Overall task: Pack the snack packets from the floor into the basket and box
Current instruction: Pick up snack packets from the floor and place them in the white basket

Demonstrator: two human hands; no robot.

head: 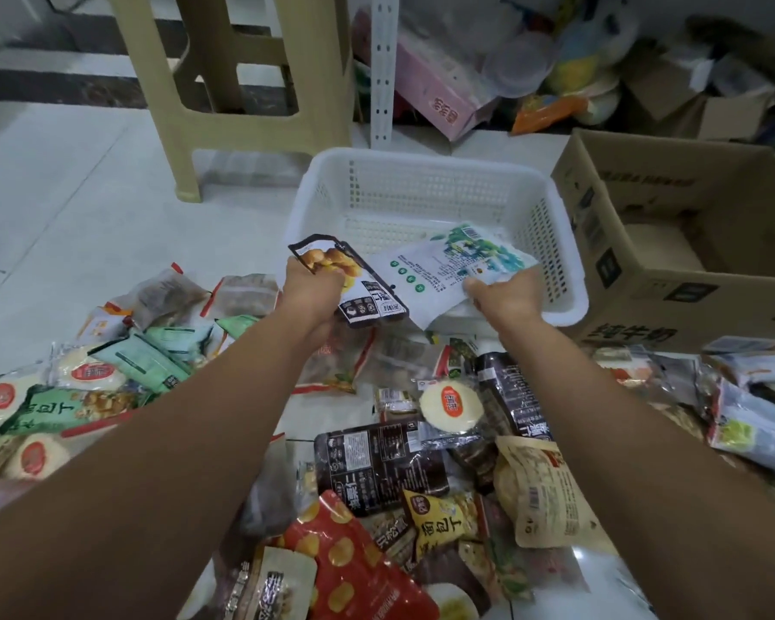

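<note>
Snack packets (379, 458) lie strewn over the pale tiled floor (86, 208), close under the person and spreading to both sides. Among them are dark brown pouches with white print, a red bag (354, 570) dotted with orange-yellow discs, a yellow pouch (444, 516), green pouches (63, 407) and clear-wrapped round pale cakes (450, 407) with a red label in the middle.

Both arms reach forward over the heap. The left hand (314, 290) grips a dark brown packet (368, 293) by its left edge, fingers curled under it. That packet is flat and long, with a picture of golden buns at its far end and white panels of text at its near end. The right hand (506, 297) pinches a white packet (444, 268) at its near right corner. It is flat, printed with green and blue-green leaves, a barcode at the far end and a row of small round green marks.

The two packets meet at their inner edges. Both are held at the near rim of the white basket (426, 155), the white one reaching over its inside. The basket is plastic with perforated walls and bottom, and stands on the floor beyond the heap. Just to its right stands the open cardboard box (636, 302), brown with dark print. A beige plastic stool (224, 82) stands behind the basket to the left.
</note>
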